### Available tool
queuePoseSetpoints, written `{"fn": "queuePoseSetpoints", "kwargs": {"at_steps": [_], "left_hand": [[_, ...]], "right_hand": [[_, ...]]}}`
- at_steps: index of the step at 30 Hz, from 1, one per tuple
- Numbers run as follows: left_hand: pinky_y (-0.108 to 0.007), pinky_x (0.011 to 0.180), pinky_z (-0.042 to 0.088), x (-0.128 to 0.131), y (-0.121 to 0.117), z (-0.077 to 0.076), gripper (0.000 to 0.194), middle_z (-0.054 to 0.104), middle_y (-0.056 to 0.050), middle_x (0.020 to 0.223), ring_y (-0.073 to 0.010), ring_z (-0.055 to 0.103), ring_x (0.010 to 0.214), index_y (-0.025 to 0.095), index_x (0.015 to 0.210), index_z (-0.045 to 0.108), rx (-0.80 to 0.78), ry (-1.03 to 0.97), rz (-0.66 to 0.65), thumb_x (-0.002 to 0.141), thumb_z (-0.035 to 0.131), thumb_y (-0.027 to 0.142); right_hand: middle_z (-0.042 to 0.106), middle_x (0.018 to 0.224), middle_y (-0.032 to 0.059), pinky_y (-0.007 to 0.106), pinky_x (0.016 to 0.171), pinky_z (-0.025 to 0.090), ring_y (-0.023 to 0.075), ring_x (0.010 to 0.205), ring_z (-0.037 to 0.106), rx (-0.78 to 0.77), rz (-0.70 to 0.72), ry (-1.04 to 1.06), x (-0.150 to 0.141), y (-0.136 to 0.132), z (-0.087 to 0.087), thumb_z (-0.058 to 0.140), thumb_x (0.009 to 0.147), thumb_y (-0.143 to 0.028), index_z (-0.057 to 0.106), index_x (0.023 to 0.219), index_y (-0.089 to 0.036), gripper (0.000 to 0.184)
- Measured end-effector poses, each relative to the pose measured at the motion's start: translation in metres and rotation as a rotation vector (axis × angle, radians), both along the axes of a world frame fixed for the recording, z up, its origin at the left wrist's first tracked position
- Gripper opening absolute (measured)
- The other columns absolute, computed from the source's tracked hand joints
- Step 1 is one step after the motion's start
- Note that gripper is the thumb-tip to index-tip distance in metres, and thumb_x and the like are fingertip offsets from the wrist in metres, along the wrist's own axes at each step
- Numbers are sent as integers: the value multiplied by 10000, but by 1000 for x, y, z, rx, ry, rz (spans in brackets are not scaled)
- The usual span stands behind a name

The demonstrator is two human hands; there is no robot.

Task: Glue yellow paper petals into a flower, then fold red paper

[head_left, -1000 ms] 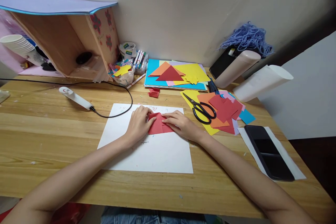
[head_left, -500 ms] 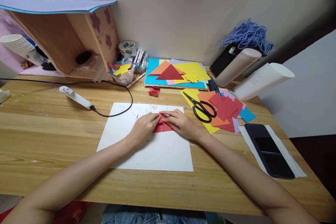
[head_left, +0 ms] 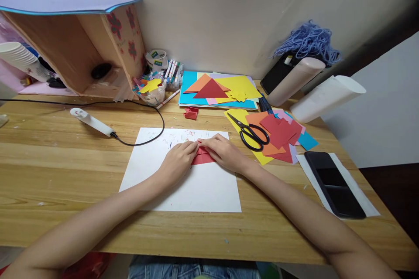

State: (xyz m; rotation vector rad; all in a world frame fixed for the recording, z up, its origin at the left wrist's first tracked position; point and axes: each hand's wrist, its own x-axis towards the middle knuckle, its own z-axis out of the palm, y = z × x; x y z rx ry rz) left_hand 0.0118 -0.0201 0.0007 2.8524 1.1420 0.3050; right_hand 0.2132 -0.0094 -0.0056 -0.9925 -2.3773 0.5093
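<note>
A folded piece of red paper [head_left: 202, 158] lies on a white sheet [head_left: 196, 192] with faint marks near its top edge. My left hand [head_left: 178, 157] presses on the red paper's left side, fingers together and partly covering it. From the right, my right hand [head_left: 224, 150] grips the paper's upper edge, its fingertips meeting those of the left hand. The fold under the fingers is mostly hidden. Just beyond the white sheet sits a small folded red paper piece [head_left: 190, 113].
Black-handled scissors [head_left: 250, 133] rest on coloured paper pieces [head_left: 281, 133] at the right, with a phone [head_left: 334, 183] nearer me. Behind are stacked coloured sheets [head_left: 186, 83], a tub of scraps [head_left: 157, 96] and an open box [head_left: 127, 52]. A white corded device [head_left: 91, 122] lies left.
My left hand has slid right across the red paper, covering more of its left part. Both hands' fingertips have come together at its top edge.
</note>
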Motion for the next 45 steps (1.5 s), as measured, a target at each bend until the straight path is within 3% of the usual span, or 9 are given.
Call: {"fn": "queuePoseSetpoints", "kwargs": {"at_steps": [6, 15, 23, 30, 34, 40, 45], "left_hand": [[-400, 929, 405, 6, -16, -8, 378, 526, -163, 1238, -262, 459, 1171, 60, 1189, 487, 65, 11, 79, 896, 356, 260], [-429, 1039, 309, 14, -36, -18, 482, 364, -219, 1353, -272, 286, 1290, -1, 1275, 374, 45, 75, 125, 898, 305, 290], [-397, 1032, 316, 18, -41, -17, 453, 400, -221, 1323, -276, 352, 1255, -31, 1243, 422, 115, 93, 105, 906, 278, 235], [-380, 859, 448, 19, -44, -19, 369, 542, -197, 1198, -271, 577, 1032, 28, 1158, 539, 258, 61, 151, 887, 347, 188], [-383, 784, 472, 20, -45, -18, 333, 568, -209, 1156, -274, 618, 949, 42, 1114, 574, 318, 61, 165, 877, 375, 164], [-333, 698, 484, 17, -41, -9, 278, 640, -183, 1045, -211, 656, 768, 86, 990, 631, 330, -32, 149, 862, 399, 170], [-264, 492, 398, 7, -28, -1, 293, 655, -50, 665, -146, 576, 511, 156, 697, 608, 178, -48, 245, 872, 382, 216]], "right_hand": [[643, 848, 57, 319, 710, 462, 180, 810, 505, 42, -57, -49, -4, -1, -4, 443, 878, -225, 591, 970, -194, 176], [585, 783, 68, 290, 678, 446, 164, 764, 502, 35, -134, -73, -5, -4, -2, 440, 879, -250, 626, 953, -181, 212], [604, 718, 47, 289, 689, 415, 165, 739, 501, 39, -315, -91, -18, -10, -2, 465, 870, -323, 656, 886, -210, 223], [594, 713, 48, 285, 670, 407, 169, 739, 516, 44, -360, -124, -21, -9, 0, 497, 852, -331, 656, 883, -227, 193], [592, 739, 47, 289, 682, 416, 176, 767, 526, 30, -326, -128, -17, -6, 2, 540, 822, -347, 646, 890, -228, 173], [581, 826, 60, 306, 691, 437, 184, 800, 541, -30, -301, -101, -10, -4, 3, 576, 786, -395, 634, 930, -235, 224], [619, 885, 53, 326, 739, 453, 192, 869, 546, -116, -248, 27, -6, -3, 1, 635, 738, -385, 627, 979, -246, 278]]}}
